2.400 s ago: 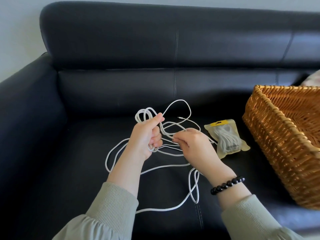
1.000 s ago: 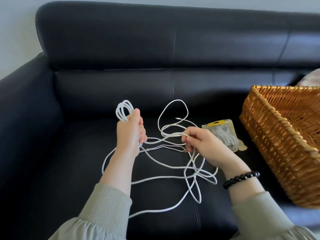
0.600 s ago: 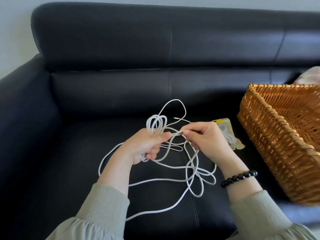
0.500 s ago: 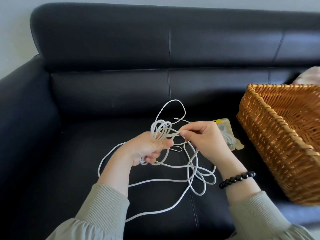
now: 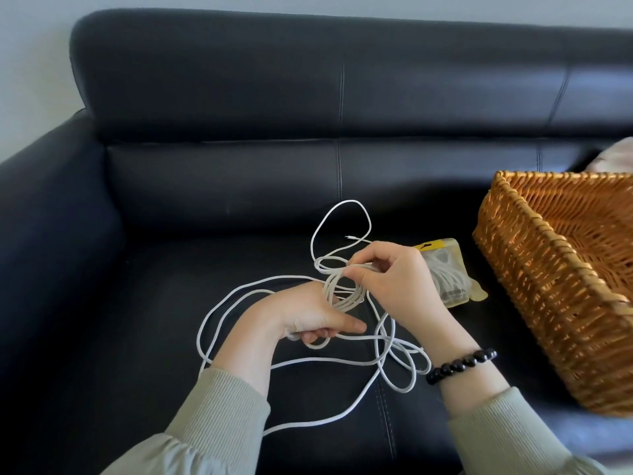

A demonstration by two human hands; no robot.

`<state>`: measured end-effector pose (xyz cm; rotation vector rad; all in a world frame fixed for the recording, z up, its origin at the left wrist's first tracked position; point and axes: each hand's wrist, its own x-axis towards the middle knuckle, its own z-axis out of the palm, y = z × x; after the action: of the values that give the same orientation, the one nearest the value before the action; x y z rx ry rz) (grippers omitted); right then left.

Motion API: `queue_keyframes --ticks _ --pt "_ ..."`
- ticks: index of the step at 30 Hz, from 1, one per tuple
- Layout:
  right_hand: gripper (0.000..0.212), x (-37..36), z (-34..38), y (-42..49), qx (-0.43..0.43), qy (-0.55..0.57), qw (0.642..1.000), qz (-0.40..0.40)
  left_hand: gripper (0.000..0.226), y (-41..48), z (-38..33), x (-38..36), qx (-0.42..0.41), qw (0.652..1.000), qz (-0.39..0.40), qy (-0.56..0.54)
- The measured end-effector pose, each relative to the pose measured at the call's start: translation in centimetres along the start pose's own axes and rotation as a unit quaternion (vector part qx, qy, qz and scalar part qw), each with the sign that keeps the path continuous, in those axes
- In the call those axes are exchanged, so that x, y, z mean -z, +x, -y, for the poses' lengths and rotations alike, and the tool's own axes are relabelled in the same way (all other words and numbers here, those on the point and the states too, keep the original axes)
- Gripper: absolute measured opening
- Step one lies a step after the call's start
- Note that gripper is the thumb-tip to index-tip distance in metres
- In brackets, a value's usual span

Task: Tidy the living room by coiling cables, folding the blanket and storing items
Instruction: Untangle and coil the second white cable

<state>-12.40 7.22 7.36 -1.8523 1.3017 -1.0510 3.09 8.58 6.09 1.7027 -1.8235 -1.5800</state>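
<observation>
Our left hand [image 5: 308, 317] has its fingers curled under the near end of a small coil of the white cable [image 5: 343, 305]. Our right hand [image 5: 394, 286], just beyond it, pinches the far end of that coil between thumb and fingertips, so the coil's long axis runs from one hand to the other. The rest of the cable sprawls in loose loops on the sofa [image 5: 171, 320] seat, left of the left hand and under both wrists, with one tall loop beyond the right hand where the thin plug end points left. A packet [image 5: 452, 279] lies just right of the right hand, and the basket [image 5: 548, 286] farther right.
</observation>
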Motion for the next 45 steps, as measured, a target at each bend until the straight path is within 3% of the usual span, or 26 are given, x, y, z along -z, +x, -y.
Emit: queue_keyframes --ticks 3,5,8,12,15,21,29,39,42,45 --pt "0.013 0.2 -0.2 0.1 -0.011 -0.002 1.000 0.008 0.046 0.2 -0.2 -0.5 -0.049 0.998 -0.039 0.030" --pt "0.013 0.5 -0.2 0.1 -0.010 0.001 1.000 0.012 0.049 0.2 -0.3 -0.8 -0.057 0.998 -0.023 0.020" --pt "0.014 0.7 -0.4 0.2 -0.013 0.001 1.000 0.017 0.038 -0.1 -0.3 -0.8 -0.051 0.998 0.017 -0.024" --pt "0.018 0.9 -0.5 0.2 -0.011 -0.023 0.999 0.030 0.023 -0.4 -0.3 -0.8 -0.083 0.996 0.007 0.009" --pt "0.016 1.2 -0.8 0.4 -0.030 -0.005 0.999 0.028 0.021 -0.2 -0.3 -1.0 -0.083 0.995 0.014 -0.060" --pt "0.054 1.4 -2.0 0.8 -0.125 0.129 0.981 0.066 0.035 -0.2 0.1 -0.4 -0.111 0.974 0.103 -0.171" --pt "0.035 1.5 -2.3 0.9 -0.146 0.213 0.959 0.120 0.033 -0.1 0.7 -0.2 -0.151 0.952 0.156 -0.213" --pt "0.030 1.3 -2.6 1.0 -0.163 0.251 0.943 0.146 0.039 0.7 0.7 -0.1 -0.254 0.865 0.055 -0.429" --pt "0.033 1.2 -2.6 0.9 -0.169 0.189 0.957 0.140 0.043 0.8 0.4 -0.2 -0.253 0.849 -0.026 -0.463" --pt "0.032 0.9 -2.4 0.6 -0.129 0.054 0.978 0.152 0.042 0.8 -0.1 -0.4 -0.238 0.822 -0.122 -0.502"
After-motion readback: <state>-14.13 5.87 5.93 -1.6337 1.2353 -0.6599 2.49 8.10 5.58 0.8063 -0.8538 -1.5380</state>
